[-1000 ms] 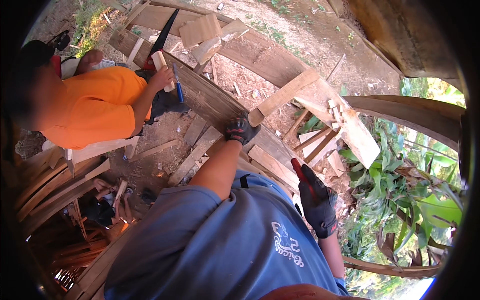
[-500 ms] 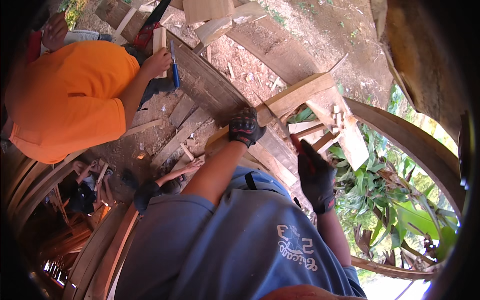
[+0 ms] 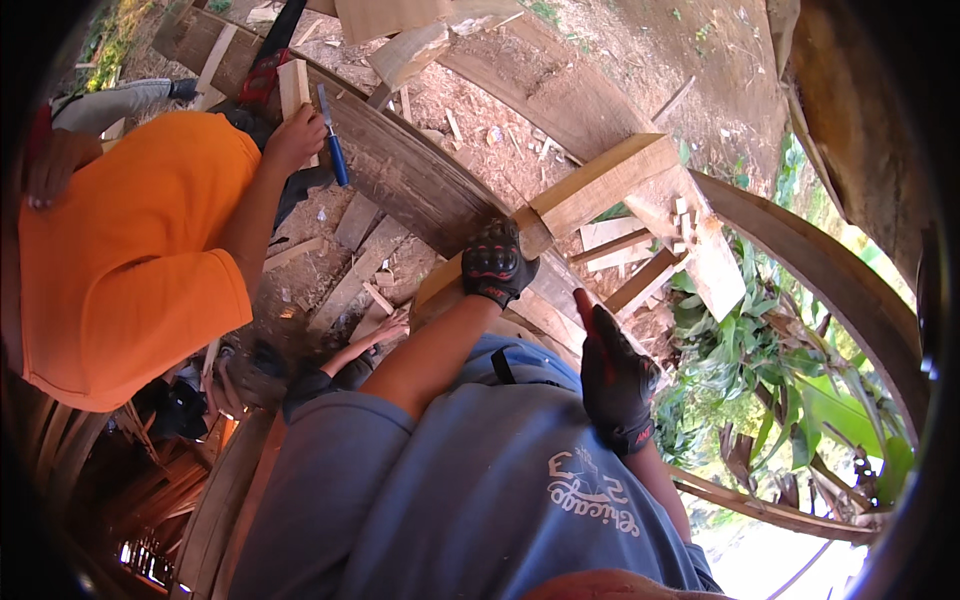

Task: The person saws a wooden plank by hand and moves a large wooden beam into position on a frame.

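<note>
My left hand [image 3: 497, 265], in a black glove with red trim, is closed over a squared timber [image 3: 605, 185] and presses it down across a thick plank [image 3: 400, 160]. My right hand [image 3: 617, 380], gloved alike, is closed around the reddish handle of what looks like a handsaw [image 3: 560, 252]. Its thin dark blade shows almost edge-on and crosses the timber just right of my left hand. Most of the handle is hidden by the glove.
At the left a person in an orange shirt [image 3: 140, 260] holds a wood piece [image 3: 294, 90] beside a blue-handled chisel-like tool [image 3: 333, 140]. Another person's hand [image 3: 385, 328] reaches in near my left forearm. Offcuts [image 3: 360, 270] lie on the ground; leafy plants [image 3: 730, 330] grow at the right.
My right hand has drawn back toward my body with the saw, while my left hand stays on the timber. The person in orange has shifted lower in the view.
</note>
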A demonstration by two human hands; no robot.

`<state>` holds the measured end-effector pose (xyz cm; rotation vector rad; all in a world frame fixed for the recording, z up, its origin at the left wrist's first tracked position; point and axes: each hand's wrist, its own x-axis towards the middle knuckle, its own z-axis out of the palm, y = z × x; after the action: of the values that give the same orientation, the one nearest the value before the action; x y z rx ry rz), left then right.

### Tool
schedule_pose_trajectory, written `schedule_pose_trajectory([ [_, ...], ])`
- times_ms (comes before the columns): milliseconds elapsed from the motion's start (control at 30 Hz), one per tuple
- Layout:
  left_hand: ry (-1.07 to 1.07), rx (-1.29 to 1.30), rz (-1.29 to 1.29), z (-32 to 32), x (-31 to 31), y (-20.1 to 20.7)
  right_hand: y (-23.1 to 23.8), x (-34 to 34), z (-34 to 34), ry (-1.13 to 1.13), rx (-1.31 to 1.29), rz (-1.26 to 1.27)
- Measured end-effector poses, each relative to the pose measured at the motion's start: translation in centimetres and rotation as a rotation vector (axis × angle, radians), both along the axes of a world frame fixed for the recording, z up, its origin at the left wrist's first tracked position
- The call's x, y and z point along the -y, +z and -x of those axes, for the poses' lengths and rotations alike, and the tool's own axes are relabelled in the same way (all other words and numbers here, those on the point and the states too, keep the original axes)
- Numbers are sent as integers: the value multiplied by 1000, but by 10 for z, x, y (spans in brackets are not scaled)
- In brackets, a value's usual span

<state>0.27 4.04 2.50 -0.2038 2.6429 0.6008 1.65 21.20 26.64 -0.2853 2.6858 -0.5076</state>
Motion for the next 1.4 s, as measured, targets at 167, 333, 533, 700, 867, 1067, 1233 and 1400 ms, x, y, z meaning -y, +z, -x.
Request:
schedule_pose_trajectory([
  [167, -4, -119, 17, -5, -2, -8, -56, 6, 31, -104, -102, 314],
  [333, -17, 141, 8, 17, -2, 6, -117, 0, 73, -162, -33, 320],
  [533, -9, -34, 42, 6, -7, 0, -108, 18, 54, -201, -21, 335],
  [700, 41, 58, 73, 16, -11, 27, -121, -4, 46, -141, -144, 457],
  [867, 19, 58, 79, 11, -10, 20, -128, -20, 28, -156, -51, 502],
  [1067, 33, 157, 124, 10, -12, 27, -164, -57, -20, -225, 8, 623],
  [1233, 15, 166, 98, 13, -13, 27, -194, -84, -74, -326, 44, 491],
  [1400, 22, 160, 125, 12, -13, 20, -116, -103, -82, -283, -13, 435],
])
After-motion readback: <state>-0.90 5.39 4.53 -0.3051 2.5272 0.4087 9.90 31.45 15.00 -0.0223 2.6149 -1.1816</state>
